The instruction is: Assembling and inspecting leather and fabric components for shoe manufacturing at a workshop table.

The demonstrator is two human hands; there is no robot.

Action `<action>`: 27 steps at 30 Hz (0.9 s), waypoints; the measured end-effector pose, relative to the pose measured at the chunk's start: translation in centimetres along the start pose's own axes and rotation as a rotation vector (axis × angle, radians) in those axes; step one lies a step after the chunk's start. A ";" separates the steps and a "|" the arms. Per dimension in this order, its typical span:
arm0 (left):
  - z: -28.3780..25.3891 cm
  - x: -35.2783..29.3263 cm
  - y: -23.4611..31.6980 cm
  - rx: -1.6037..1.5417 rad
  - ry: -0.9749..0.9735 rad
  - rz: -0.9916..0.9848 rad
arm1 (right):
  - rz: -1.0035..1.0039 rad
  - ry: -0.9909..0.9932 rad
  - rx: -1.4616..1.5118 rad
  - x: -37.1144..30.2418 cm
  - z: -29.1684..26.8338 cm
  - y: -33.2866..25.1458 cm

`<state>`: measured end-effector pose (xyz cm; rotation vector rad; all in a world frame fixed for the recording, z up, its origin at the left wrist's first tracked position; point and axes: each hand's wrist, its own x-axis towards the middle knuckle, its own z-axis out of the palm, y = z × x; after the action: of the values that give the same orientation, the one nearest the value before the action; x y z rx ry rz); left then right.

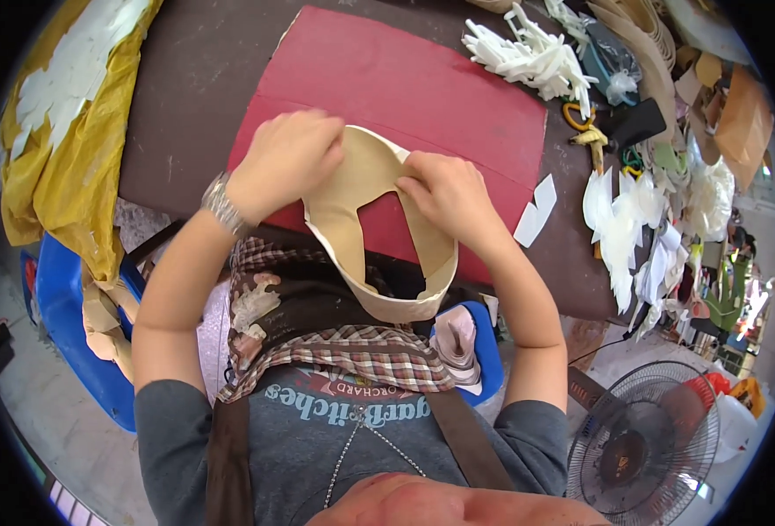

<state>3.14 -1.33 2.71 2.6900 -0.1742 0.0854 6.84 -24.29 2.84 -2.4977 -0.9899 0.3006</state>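
Note:
A shoe upper (350,188), tan on the inside and off-white on the outside, forms a bent loop over the near part of a red board (387,74). Its lower curve hangs past the table's front edge, close to my apron. My left hand (292,159) is closed at the upper left rim, its fingertips slightly blurred. On the other side, my right hand (449,195) pinches the rim between thumb and curled fingers. Through the opening in the middle of the upper, the red board shows.
White strips (532,57) lie heaped at the far right, near orange-handled scissors (578,116). White cut pieces (536,210) lie right of the board. A yellow plastic bag (98,149) covers the table's left end. Blue bins (76,324) and a fan (642,447) stand below.

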 end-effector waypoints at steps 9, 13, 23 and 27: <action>-0.8 3.1 -0.5 -0.684 -0.297 0.010 | -0.498 0.004 -0.396 0.4 -6.1 -3.0; 3.8 -2.7 -2.2 -0.690 0.147 -0.417 | -0.513 0.465 -0.199 1.2 -6.9 -3.8; -0.2 -0.6 1.6 -0.321 0.283 -0.117 | -0.014 0.593 0.544 1.4 4.6 -3.9; 3.1 5.8 -4.3 -0.171 0.240 0.037 | -0.067 0.383 0.300 2.8 5.7 -3.5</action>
<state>9.60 0.54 -1.44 2.4817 -0.1493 0.3854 4.76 -18.24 -0.64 -2.1375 -0.8013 -0.0498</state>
